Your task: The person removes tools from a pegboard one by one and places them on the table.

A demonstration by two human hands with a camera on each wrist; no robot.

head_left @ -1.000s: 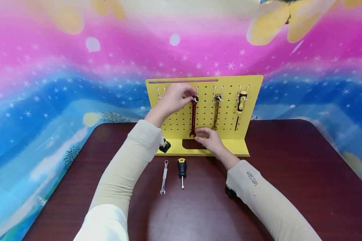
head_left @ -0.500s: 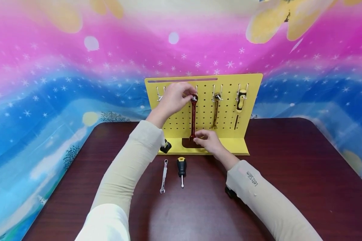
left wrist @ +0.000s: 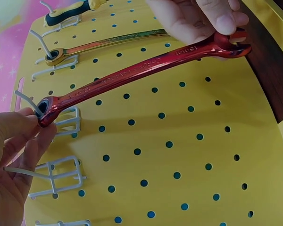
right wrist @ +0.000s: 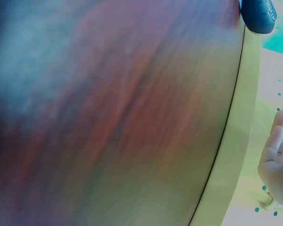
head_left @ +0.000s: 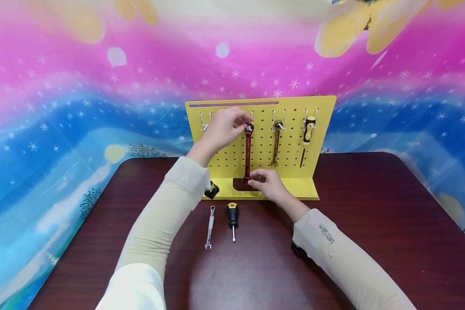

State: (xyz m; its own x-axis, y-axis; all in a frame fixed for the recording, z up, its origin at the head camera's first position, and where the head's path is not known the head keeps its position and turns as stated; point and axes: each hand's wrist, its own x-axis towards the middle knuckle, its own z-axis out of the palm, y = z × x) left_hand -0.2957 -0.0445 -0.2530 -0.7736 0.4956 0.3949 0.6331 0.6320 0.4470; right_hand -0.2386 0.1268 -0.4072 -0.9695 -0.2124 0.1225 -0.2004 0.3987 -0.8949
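A red combination wrench (head_left: 248, 151) hangs almost upright before the yellow pegboard (head_left: 263, 150). In the left wrist view, a white hook's prong passes through the wrench's ring end. My left hand (head_left: 225, 125) pinches that ring end between thumb and fingers. Down at the open-jawed end, my right hand (head_left: 270, 184) holds the wrench, its thumb (left wrist: 225, 24) on the metal. A gold wrench (left wrist: 113, 41) hangs on the neighbouring hook to the right. Only part of the right hand shows in its own wrist view, at the right edge.
A yellow-and-black screwdriver (head_left: 308, 131) hangs at the board's right. On the dark red table (head_left: 255, 267) lie a silver wrench (head_left: 210, 228) and a black screwdriver with a yellow cap (head_left: 233, 217). Bare white hooks (left wrist: 54, 176) stick out left of the red wrench.
The right thumb and fingers have closed on the wrench's lower end, which has shifted slightly downward. My left hand stays at the ring end.
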